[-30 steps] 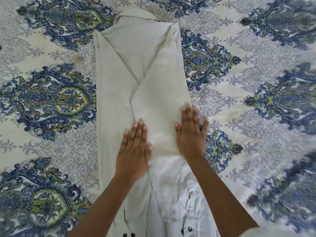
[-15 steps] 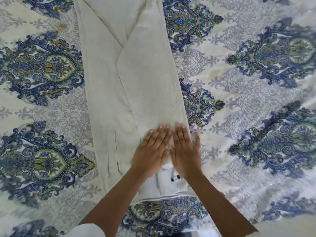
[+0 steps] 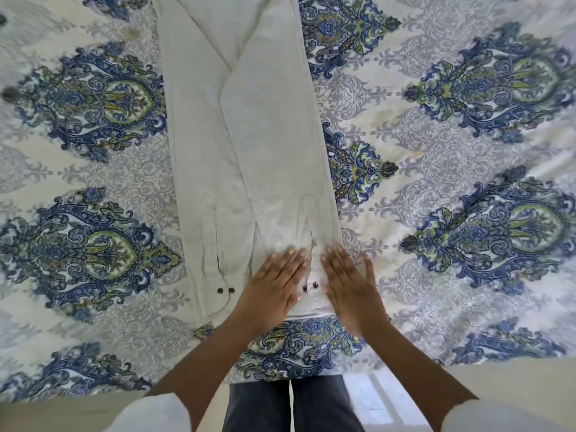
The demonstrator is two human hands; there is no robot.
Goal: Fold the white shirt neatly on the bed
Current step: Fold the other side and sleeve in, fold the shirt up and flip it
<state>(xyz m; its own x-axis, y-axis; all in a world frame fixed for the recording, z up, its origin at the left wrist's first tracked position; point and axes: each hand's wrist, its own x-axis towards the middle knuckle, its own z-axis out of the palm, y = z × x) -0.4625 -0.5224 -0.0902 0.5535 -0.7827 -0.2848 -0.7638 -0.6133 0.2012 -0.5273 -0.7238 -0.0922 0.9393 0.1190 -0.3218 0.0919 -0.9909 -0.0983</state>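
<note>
The white shirt (image 3: 246, 145) lies on the bed (image 3: 436, 169) as a long narrow strip, both sides folded inward, running away from me. Its two sleeve cuffs with dark buttons lie at the near end. My left hand (image 3: 274, 285) rests flat on the near end, fingers straight, just left of the right cuff's buttons (image 3: 311, 286). On the other side of those buttons my right hand (image 3: 350, 285) presses flat on the shirt's right edge, partly on the bedsheet. The left cuff (image 3: 218, 285) lies uncovered. The shirt's far end is cut off by the frame.
The bedsheet has a blue, green and grey paisley pattern. The bed's near edge (image 3: 405, 366) runs across the bottom, with the pale floor (image 3: 389, 400) and my dark trousers (image 3: 293, 403) below it.
Both hands have slid toward me along the folded shirt, from its middle down to the cuffs at the near end. The view has tilted down, showing the bed edge.
</note>
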